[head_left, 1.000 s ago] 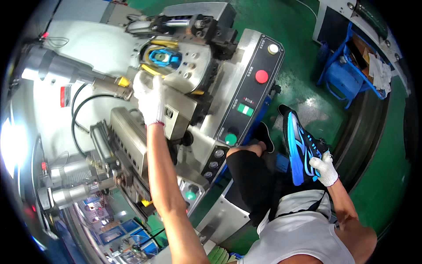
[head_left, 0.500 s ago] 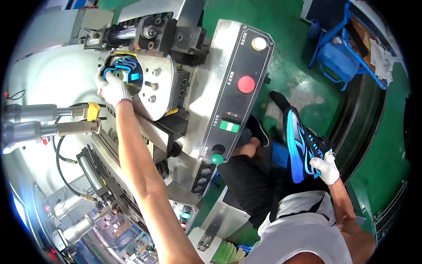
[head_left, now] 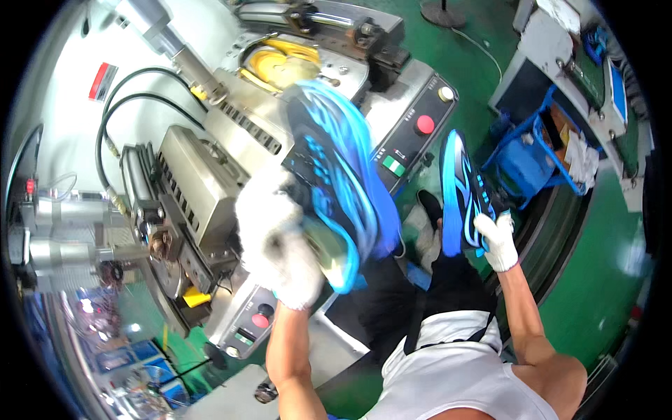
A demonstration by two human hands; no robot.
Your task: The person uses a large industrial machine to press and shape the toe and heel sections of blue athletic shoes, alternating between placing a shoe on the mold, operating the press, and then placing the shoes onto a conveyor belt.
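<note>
A blue and black sneaker [head_left: 343, 175], smeared by motion, is held up in front of me by my left hand [head_left: 273, 238]. That hand wears a white knitted glove, and its fingers are closed at the shoe's collar end. At the right, my right hand [head_left: 498, 241], gloved the same way, grips a second sneaker [head_left: 453, 196] of the same colours by its heel end, sole facing left. Beyond the left shoe, the machine's yellow-lined holder [head_left: 283, 63] lies uncovered with no shoe in it.
A control panel [head_left: 413, 140] with red, green and white buttons runs beside the holder. Metal cylinders [head_left: 189, 66] and black hoses project at the left. A second machine station [head_left: 203, 189] stands nearer. A blue rack [head_left: 525, 161] with papers stands on the right.
My left hand has left the machine's holder and brought the sneaker out, towards me and to the right. My right hand still holds the other sneaker. The view has turned.
</note>
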